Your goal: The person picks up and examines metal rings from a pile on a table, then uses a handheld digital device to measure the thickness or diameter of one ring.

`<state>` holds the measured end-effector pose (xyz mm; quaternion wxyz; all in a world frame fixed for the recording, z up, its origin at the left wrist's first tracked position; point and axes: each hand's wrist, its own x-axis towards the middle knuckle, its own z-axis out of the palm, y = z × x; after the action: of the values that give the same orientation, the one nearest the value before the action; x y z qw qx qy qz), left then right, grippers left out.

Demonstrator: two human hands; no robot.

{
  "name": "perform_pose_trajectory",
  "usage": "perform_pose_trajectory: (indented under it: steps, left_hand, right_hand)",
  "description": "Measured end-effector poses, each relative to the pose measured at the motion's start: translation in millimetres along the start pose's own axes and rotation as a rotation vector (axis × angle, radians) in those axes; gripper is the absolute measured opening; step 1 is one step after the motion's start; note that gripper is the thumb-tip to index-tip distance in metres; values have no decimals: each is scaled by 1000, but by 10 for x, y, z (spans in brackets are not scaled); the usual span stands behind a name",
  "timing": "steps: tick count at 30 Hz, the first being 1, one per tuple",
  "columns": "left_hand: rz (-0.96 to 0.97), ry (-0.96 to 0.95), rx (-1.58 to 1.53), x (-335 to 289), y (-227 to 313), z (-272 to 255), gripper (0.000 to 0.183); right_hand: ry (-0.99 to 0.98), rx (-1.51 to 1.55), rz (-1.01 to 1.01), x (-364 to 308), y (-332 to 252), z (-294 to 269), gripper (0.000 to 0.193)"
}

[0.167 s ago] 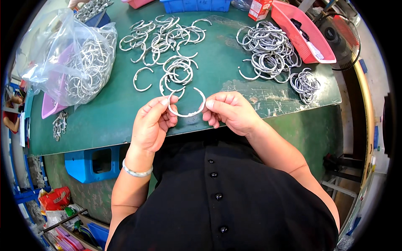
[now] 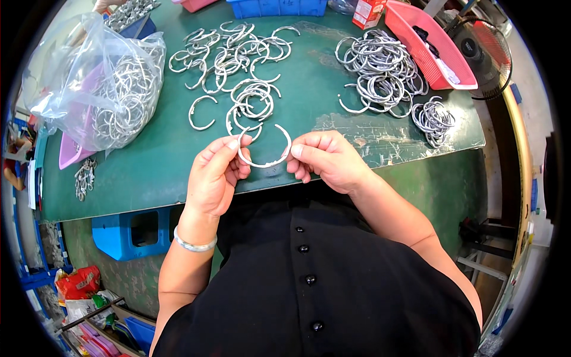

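Between my two hands is a silver open bangle [image 2: 263, 165], its gap facing away from me. My left hand [image 2: 216, 172] pinches its left side between thumb and fingers. On the opposite side, my right hand [image 2: 326, 157] grips it the same way. The bangle hangs just over the near edge of the green table [image 2: 178, 160]. Beyond it lie a small overlapping cluster of similar bangles [image 2: 253, 101] and one single bangle [image 2: 191, 113]. Farther back, several more open bangles [image 2: 229, 59] are spread out loosely.
A clear bag of bangles [image 2: 128, 95] sits in a pink basket [image 2: 74, 150] at left, near small metal pieces [image 2: 85, 179]. At right are a heap of darker bangles [image 2: 380, 71], a smaller pile [image 2: 433, 122], a pink basket [image 2: 458, 71] and a fan [image 2: 485, 56]. A blue stool [image 2: 113, 235] stands below.
Hardly anything differs. Both hands keep their hold on the bangle, which has shifted very slightly; the things on the table stay put.
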<state>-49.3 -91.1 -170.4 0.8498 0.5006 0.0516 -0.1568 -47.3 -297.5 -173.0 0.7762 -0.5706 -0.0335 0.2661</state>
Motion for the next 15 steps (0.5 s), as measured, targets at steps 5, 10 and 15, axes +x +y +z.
perform_pose_trajectory:
  steps: [5, 10, 15]
  left_hand:
    - [59, 21, 77, 13, 9, 25, 21]
    - [103, 27, 117, -4, 0, 30, 21]
    - [115, 16, 116, 2, 14, 27, 19]
  right_hand:
    - [-13, -38, -16, 23, -3, -9, 18]
    - [-12, -49, -22, 9, -1, -1, 17]
    - [-17, -55, -39, 17, 0, -4, 16]
